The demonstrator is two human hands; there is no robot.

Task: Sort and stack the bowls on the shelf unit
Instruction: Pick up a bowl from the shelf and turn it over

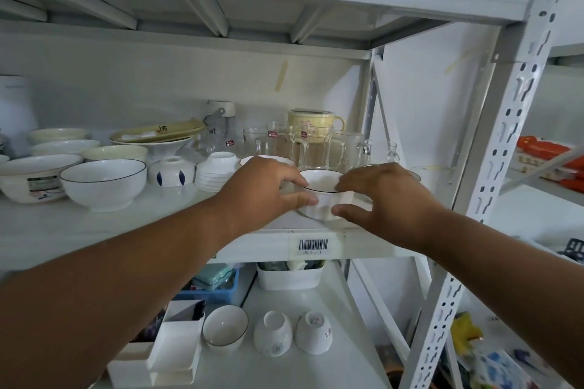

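A small white bowl with a dark rim (322, 189) stands near the front edge of the middle shelf (94, 230). My left hand (265, 189) grips its left side with thumb and fingers. My right hand (382, 199) curls around its right side, thumb low by the base; whether it touches is unclear. Another dark-rimmed bowl (268, 160) sits just behind my left hand, mostly hidden. A larger white bowl with a dark rim (104, 181) stands to the left. Beside it are an upturned bowl with blue marks (171, 171) and a stack of small upturned white bowls (218, 174).
Glass mugs (316, 148) and a yellow lidded cup (313, 120) stand behind the bowl. More bowls and plates (60, 148) crowd the shelf's left. On the lower shelf are a bowl (225, 328), two upturned cups (294, 336) and white boxes (177, 347). A steel upright (493, 167) rises on the right.
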